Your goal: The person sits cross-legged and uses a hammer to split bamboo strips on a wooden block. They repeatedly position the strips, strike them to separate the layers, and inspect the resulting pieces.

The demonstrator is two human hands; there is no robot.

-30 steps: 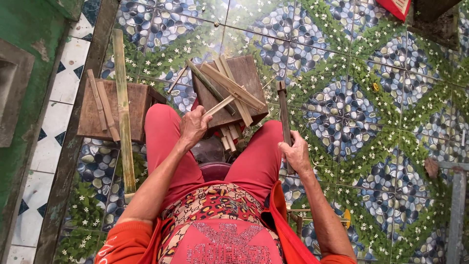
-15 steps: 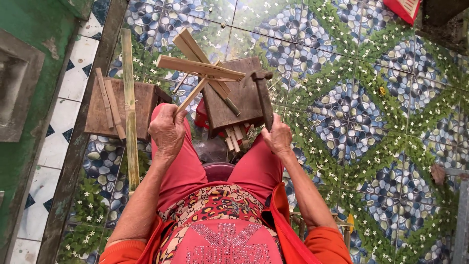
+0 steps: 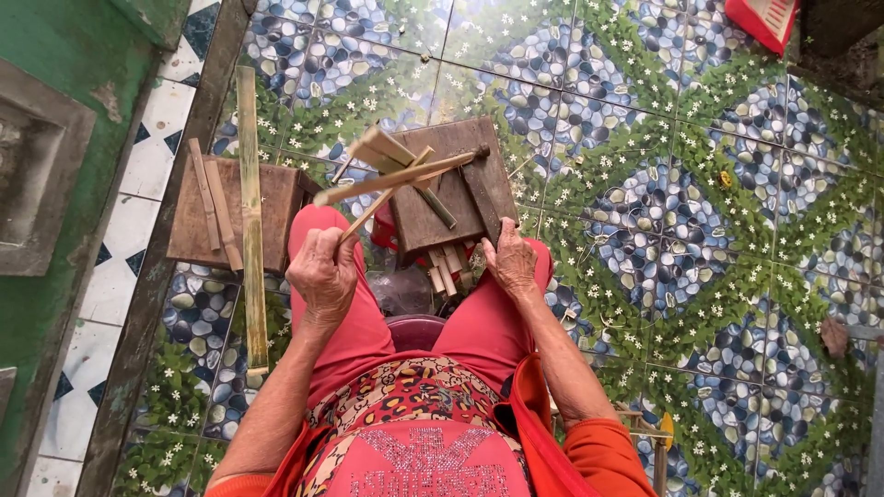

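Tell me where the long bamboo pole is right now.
In the head view, the long bamboo pole lies on the person's left, across the small wooden block and down the tiled floor, just outside the left hand.

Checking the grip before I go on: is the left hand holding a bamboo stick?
Yes, the left hand is closed around a thin bamboo stick that slants up toward the wooden block.

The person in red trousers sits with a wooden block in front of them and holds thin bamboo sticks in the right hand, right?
Not quite: the head view shows the left hand holding the bamboo sticks. The right hand rests at the wooden block.
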